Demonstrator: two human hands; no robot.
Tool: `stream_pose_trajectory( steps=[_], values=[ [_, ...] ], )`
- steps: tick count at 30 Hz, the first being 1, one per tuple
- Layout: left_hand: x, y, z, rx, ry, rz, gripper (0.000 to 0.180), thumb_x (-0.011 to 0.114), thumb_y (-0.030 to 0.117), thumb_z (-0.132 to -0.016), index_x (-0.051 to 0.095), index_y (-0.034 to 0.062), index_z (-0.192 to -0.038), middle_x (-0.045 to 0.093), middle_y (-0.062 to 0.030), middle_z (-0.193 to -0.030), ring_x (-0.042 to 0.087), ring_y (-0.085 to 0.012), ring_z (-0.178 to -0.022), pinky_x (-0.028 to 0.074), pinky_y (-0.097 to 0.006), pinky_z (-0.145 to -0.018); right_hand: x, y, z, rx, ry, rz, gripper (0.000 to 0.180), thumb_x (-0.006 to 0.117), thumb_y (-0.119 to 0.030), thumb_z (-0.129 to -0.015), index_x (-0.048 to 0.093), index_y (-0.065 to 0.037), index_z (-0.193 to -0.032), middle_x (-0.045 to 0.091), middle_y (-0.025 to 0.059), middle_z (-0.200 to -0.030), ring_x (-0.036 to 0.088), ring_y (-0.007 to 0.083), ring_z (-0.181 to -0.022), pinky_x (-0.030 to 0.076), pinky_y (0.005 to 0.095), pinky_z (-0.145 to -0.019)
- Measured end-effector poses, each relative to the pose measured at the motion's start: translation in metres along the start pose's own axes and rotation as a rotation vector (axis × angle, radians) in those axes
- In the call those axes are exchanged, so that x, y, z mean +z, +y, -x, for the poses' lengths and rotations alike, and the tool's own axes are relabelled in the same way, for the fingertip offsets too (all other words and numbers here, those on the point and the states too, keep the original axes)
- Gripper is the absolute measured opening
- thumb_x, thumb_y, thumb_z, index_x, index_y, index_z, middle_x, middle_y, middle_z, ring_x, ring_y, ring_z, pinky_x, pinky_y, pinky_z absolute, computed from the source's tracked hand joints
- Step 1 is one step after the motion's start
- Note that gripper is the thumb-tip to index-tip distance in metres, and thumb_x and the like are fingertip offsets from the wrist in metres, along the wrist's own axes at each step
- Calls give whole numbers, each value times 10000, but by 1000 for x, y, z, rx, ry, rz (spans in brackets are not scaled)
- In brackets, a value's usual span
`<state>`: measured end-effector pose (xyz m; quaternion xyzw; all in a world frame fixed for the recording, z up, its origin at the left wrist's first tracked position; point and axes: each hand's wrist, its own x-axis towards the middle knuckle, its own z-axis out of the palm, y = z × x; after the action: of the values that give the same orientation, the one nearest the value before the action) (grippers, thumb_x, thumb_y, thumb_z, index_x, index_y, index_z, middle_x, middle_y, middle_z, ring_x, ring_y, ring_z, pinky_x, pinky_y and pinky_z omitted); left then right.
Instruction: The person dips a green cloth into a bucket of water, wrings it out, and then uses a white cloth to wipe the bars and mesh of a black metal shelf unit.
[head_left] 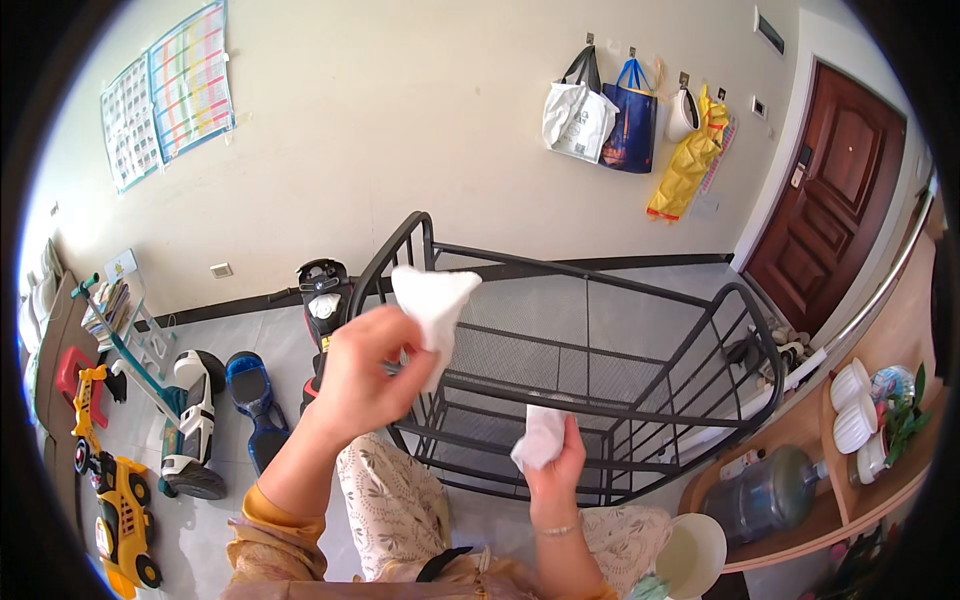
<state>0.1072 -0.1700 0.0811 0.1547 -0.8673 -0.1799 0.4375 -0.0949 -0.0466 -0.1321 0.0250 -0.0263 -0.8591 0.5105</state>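
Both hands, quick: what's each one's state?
Left hand: closed, pinching a white cloth or tissue.
Right hand: closed, holding another white cloth or tissue.

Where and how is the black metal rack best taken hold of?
Probably by its near top rail, coming from the wearer's side and closing around it from above: the bar is slim, runs lengthwise and has open space around it.

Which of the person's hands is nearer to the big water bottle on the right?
Right. The right hand is to the left of the water bottle, apart from it; the left hand is farther left and higher in the picture.
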Motion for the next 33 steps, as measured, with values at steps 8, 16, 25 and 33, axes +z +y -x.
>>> stream_pose_trajectory(
  steps=[8,16,25,33],
  values=[
    [35,-38,6,134,-44,-346,233,712,269,-785,660,55,-861,604,-121,-829,607,-311,-809,498,-395,-707,41,73,-51,37,-162,156,319,487,-245,-946,595,-35,-1162,619,128,-1195,577,291,-1128,442,435,-1019],
    [52,-52,35,95,-172,-461,288,569,284,-902,666,159,-1143,624,-113,-1171,568,-366,-1106,438,-482,-946,16,62,-54,-90,-156,556,331,580,-187,-926,543,-46,-1224,573,73,-1250,528,201,-1176,425,358,-1016],
    [54,-54,38,106,-180,-482,348,529,342,-923,637,127,-1174,619,-136,-1187,553,-356,-1145,434,-447,-970,36,104,-48,72,-215,375,460,452,-298,-978,436,-59,-1370,493,94,-1380,463,255,-1276,365,401,-1077],
    [53,-53,38,100,-196,-404,353,558,293,-900,608,108,-1196,601,-154,-1215,562,-342,-1144,445,-428,-957,53,118,-117,149,-294,230,420,389,-332,-986,538,-38,-1246,592,119,-1237,570,282,-1127,444,414,-987]
  ],
)
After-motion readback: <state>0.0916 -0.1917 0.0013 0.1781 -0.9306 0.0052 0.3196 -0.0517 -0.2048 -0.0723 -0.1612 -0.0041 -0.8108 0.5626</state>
